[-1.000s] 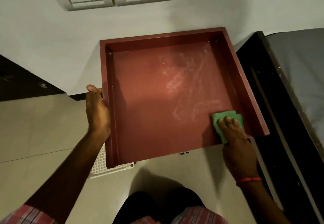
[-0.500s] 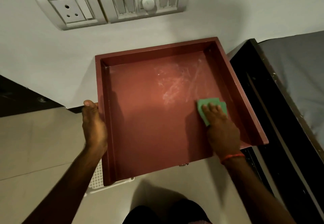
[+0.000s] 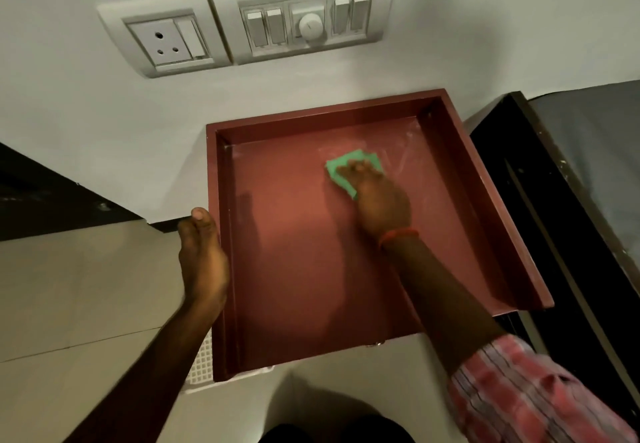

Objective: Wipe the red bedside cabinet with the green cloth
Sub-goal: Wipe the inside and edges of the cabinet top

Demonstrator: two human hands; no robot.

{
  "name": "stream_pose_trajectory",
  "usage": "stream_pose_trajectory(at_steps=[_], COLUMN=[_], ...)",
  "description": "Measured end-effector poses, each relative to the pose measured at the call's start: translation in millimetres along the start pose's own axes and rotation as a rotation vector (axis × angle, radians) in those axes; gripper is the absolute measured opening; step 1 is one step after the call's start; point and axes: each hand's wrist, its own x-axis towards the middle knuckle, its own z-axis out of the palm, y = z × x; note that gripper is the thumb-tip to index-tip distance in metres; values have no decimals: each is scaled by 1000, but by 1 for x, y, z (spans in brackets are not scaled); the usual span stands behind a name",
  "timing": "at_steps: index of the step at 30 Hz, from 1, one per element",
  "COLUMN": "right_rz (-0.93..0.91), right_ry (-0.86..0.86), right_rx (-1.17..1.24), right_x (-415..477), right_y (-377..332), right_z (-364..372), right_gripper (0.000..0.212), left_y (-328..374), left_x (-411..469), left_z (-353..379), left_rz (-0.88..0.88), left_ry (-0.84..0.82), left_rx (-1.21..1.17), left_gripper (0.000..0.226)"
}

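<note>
The right hand (image 3: 379,202) reaches in over the front edge of the red bedside cabinet (image 3: 311,269), forearm stretched diagonally across its recessed top, palm down, its fingers (image 3: 353,169) spread flat and pressing on the green cloth (image 3: 341,176) rather than closing around it. The cloth lies folded on the cabinet's top, toward the back wall and a little right of centre, partly covered by the hand (only its far and left edges show). A red thread band (image 3: 398,234) circles that wrist, and a pink checked sleeve (image 3: 526,394) is pushed up near the elbow. The left hand (image 3: 204,262) rests against the cabinet's left outer rim, thumb up at the top of the rim; how far its fingers curl around the side is hidden. The cabinet's top has raised rims at the back and both sides, while the front edge is open. Pale smear marks (image 3: 398,162) sit just right of the cloth, toward the back right corner; the rest of the top, in front of the cloth, is bare. A dark bed frame (image 3: 554,234) stands close along the cabinet's right side, a white lattice basket (image 3: 201,363) peeks out under its front left corner, and a switch panel (image 3: 304,21) with a socket (image 3: 166,42) is on the wall behind. No writing can be read anywhere.
</note>
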Motion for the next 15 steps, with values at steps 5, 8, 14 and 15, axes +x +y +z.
stream_pose_trajectory(at_steps=[5, 8, 14, 15], right_rz=[-26, -223, 76, 180], right_ry=[28, -20, 11, 29], right_rx=[-35, 21, 55, 67], right_x=[1, -69, -120, -113], right_y=[0, -9, 66, 73], right_z=[16, 31, 4, 3], right_gripper=[56, 60, 78, 77], left_y=[-5, -7, -5, -8], left_x=[-11, -17, -30, -34], left_z=[-6, -9, -6, -6], left_rz=[103, 135, 111, 94], left_ry=[-21, -23, -37, -32], left_rx=[123, 117, 134, 141], left_gripper=[56, 51, 55, 56])
